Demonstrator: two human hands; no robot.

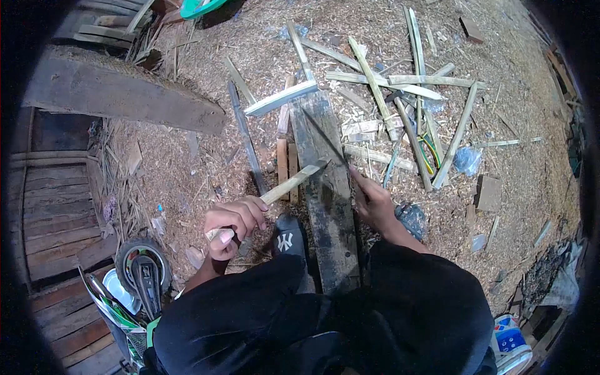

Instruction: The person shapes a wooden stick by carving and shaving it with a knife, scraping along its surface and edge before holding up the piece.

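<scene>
My left hand (236,222) is wrapped round a wooden stick (290,185), which slants up to the right. The stick's far end is over a worn wooden beam (334,219) between my legs. One cut end pokes out below my fist. My right hand (375,203), at the beam's right side, is closed round the handle of a long-bladed knife (325,136). Its thin dark blade slants up and left over the beam, just beyond the stick's tip. A pale split stick (281,98) lies across the far end of the beam.
Several split sticks (431,81) lie scattered on the chip-covered ground ahead. Yellow-green handled pliers (429,153) and a blue plastic bag (467,160) are among them at right. A thick timber (125,90) juts in from the left, above a small wheel (142,269).
</scene>
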